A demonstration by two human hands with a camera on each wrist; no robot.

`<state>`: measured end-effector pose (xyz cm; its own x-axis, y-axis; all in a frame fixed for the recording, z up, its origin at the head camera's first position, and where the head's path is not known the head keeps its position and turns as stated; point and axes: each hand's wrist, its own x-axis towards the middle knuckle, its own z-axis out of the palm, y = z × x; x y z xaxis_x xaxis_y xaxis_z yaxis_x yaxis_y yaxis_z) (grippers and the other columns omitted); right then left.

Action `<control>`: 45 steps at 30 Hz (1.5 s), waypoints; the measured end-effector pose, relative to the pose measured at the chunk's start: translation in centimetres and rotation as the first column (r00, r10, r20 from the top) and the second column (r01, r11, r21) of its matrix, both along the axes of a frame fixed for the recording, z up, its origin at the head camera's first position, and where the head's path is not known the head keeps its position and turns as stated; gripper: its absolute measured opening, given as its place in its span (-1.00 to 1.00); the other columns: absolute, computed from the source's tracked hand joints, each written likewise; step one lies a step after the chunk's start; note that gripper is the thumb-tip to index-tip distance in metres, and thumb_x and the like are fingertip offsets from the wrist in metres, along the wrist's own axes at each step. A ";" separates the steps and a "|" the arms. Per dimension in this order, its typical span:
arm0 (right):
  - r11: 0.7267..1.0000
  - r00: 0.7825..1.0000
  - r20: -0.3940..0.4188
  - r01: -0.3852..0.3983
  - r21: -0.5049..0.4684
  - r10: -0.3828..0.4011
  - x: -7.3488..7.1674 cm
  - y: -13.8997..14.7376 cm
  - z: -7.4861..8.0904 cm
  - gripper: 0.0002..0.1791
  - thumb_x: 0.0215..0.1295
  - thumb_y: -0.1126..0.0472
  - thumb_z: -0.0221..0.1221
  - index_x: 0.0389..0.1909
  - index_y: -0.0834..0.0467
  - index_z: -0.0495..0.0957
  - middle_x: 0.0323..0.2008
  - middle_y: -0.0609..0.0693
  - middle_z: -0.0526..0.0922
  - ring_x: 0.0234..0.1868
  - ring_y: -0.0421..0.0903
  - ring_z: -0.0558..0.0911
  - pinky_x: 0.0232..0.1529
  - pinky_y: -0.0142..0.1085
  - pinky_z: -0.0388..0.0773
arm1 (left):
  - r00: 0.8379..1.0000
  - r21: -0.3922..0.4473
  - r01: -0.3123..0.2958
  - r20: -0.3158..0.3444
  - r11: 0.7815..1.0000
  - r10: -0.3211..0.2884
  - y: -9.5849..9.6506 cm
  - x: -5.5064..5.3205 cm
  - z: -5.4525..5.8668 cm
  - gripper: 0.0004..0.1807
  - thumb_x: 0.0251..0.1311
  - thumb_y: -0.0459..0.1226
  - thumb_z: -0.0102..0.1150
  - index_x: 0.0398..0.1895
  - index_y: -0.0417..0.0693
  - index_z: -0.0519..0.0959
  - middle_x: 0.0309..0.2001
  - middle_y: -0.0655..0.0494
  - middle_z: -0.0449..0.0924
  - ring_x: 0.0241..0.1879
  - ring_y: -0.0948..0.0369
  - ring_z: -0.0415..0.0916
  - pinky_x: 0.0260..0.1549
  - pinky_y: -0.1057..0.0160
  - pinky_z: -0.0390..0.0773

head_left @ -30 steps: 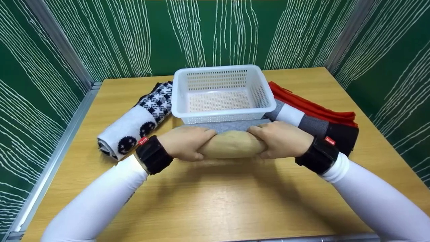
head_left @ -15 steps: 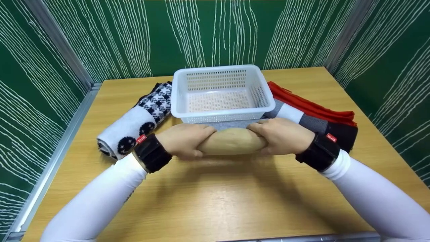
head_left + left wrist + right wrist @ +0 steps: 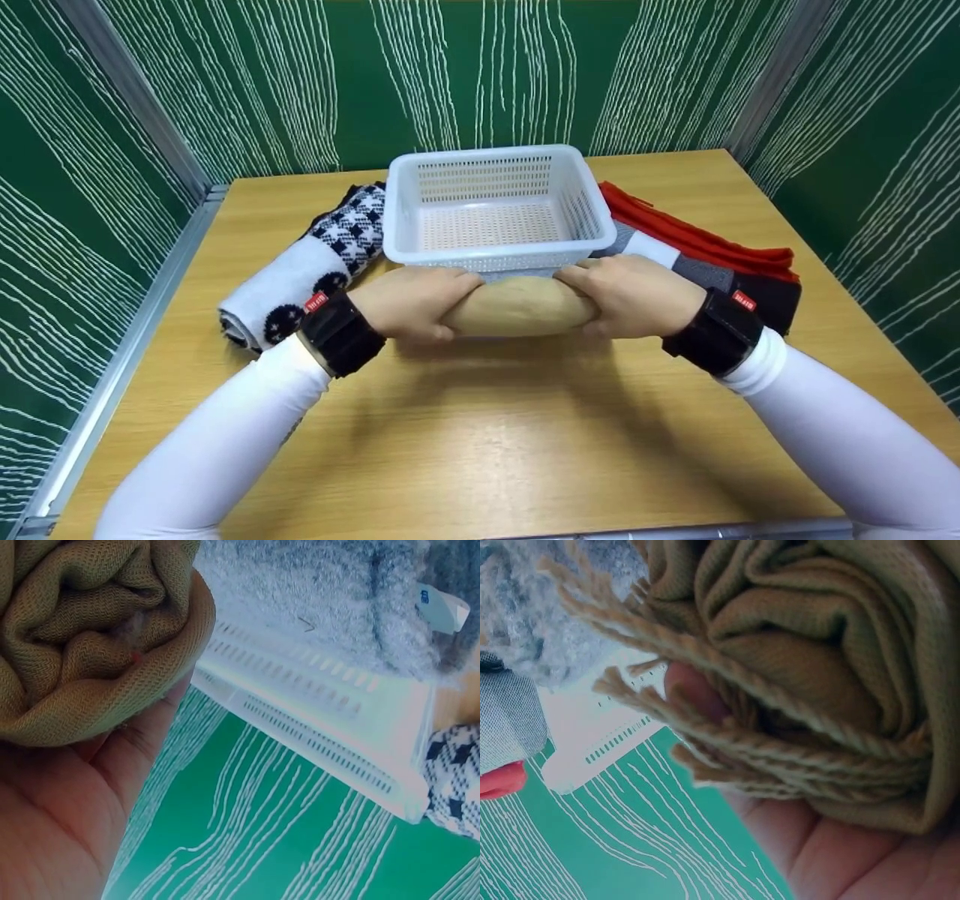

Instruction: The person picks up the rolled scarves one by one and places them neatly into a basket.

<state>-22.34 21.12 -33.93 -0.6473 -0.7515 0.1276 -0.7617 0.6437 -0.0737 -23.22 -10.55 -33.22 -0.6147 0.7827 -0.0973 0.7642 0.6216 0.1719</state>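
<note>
Both hands hold a rolled tan scarf (image 3: 519,307) level above the table, one at each end. My left hand (image 3: 420,300) grips its left end, thumb toward me and fingers over the far side. At the right end my right hand (image 3: 634,294) grips it the same way. Loose folds show at one end in the left wrist view. Twisted fringe (image 3: 802,742) hangs from the other end in the right wrist view. Just beyond the roll lies a fuzzy grey cloth (image 3: 315,592), mostly hidden in the head view.
A white slotted basket (image 3: 499,251) stands at the back middle of the wooden table (image 3: 480,442). Left of it lies a rolled black-and-white scarf (image 3: 289,274). To its right are a grey, white and black scarf (image 3: 701,274) and a folded red scarf (image 3: 705,238).
Both hands have moved slightly forward, toward the basket, with the tan scarf. It now covers more of the grey cloth. The basket and the other scarves have stayed put.
</note>
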 end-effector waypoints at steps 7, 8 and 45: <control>1.000 1.000 0.000 0.018 0.009 -0.018 -0.2 -0.1 0.5 -0.51 0.06 0.16 0.61 -0.02 0.08 0.61 -0.24 -0.01 0.71 -0.31 -0.04 0.66 -0.22 -0.01 0.70 | 1.000 0.012 0.005 -0.019 1.000 -0.005 -0.1 -0.3 0.6 -0.46 0.18 -0.26 0.51 0.21 -0.13 0.53 0.06 -0.01 0.67 0.05 -0.01 0.66 0.19 -0.08 0.67; 1.000 1.000 0.000 0.018 0.008 -0.018 -0.2 0.0 0.6 -0.50 0.06 0.15 0.62 -0.02 0.08 0.61 -0.25 -0.01 0.71 -0.31 -0.04 0.67 -0.22 -0.01 0.71 | 1.000 0.012 0.004 -0.021 1.000 -0.003 -0.1 -0.3 0.6 -0.46 0.19 -0.26 0.51 0.21 -0.12 0.53 0.06 0.00 0.66 0.05 -0.01 0.66 0.19 -0.09 0.67; 0.993 0.993 0.015 0.118 0.015 -0.118 -2.4 -0.2 3.2 -0.50 0.07 0.28 0.52 0.06 0.11 0.63 -0.09 0.09 0.80 -0.17 0.10 0.76 0.03 0.11 0.76 | 0.997 0.018 -0.062 -0.035 0.998 0.063 0.3 -2.5 3.0 -0.33 0.20 -0.25 0.50 0.39 -0.09 0.51 0.17 -0.03 0.70 0.15 -0.01 0.67 0.31 -0.09 0.63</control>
